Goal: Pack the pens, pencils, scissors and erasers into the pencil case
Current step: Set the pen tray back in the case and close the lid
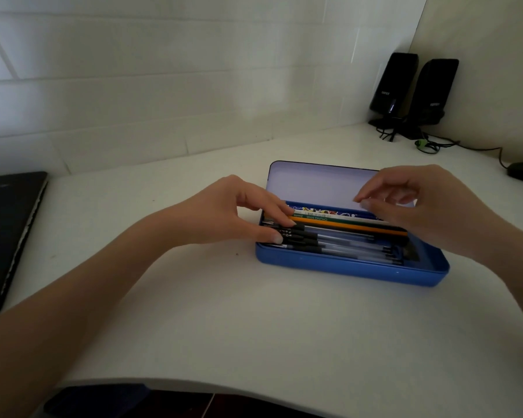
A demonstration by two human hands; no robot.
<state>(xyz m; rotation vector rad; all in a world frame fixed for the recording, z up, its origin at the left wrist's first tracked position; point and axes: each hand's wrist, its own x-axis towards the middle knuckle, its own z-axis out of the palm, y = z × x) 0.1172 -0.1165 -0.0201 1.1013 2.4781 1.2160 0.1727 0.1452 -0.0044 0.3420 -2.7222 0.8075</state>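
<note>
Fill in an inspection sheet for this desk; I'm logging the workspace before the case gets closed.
Surface: white desk, bare in front of the case.
Job's things: blue pencil case open, lid raised; pens and pencils lie inside. Scissors, erasers: cannot tell.
Clutter: dark laptop at the left edge.
Grippers: left hand with fingertips on the pen ends; right hand over the case's right end, holding nothing visible.
Cables: tangle by two black speakers.
Surroundings: white tiled wall.
</note>
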